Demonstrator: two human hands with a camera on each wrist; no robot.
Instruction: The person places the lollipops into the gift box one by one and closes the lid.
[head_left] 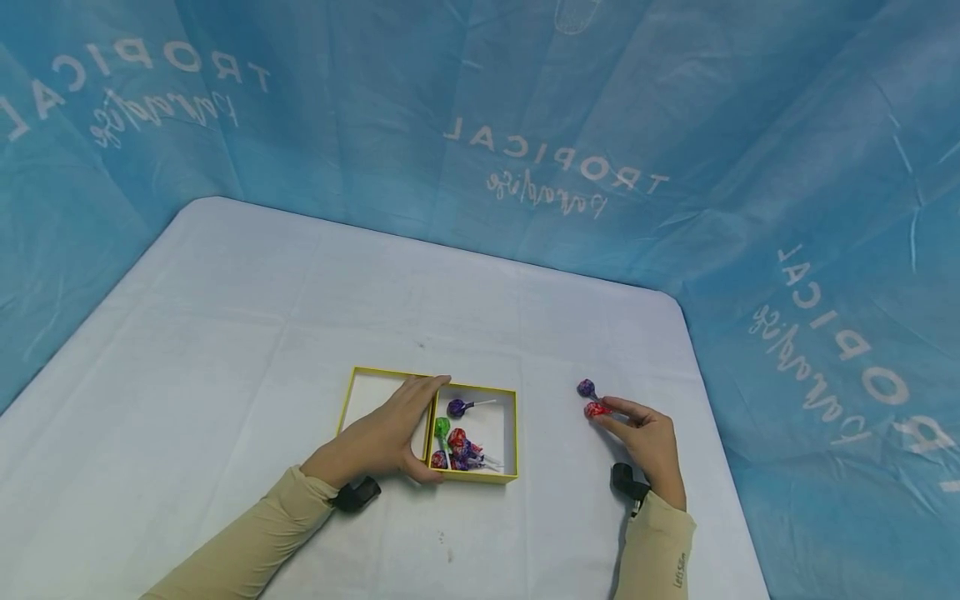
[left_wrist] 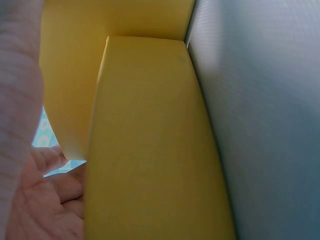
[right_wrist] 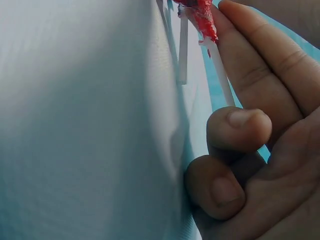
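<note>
A shallow yellow-edged box (head_left: 516, 435) with a white inside stands on the white table. In it lie a purple lollipop (head_left: 457, 408), a green lollipop (head_left: 442, 427) and a cluster of red and purple lollipops (head_left: 459, 440). My left hand (head_left: 382, 440) grips the box at its left side, thumb at the front wall and fingers at the back. Its yellow outer wall (left_wrist: 150, 130) fills much of the left wrist view. With thumb and fingertips my right hand (head_left: 647, 437) pinches a red lollipop (head_left: 595, 410), whose white stick (right_wrist: 220, 70) points back toward the palm.
Just beyond the red lollipop lies another purple lollipop (head_left: 586, 387). A second yellow-edged tray (head_left: 363, 372), partly covered by my left hand, adjoins the box on its left. Blue printed curtains (head_left: 450, 167) rise behind and beside the white table (head_left: 300, 292).
</note>
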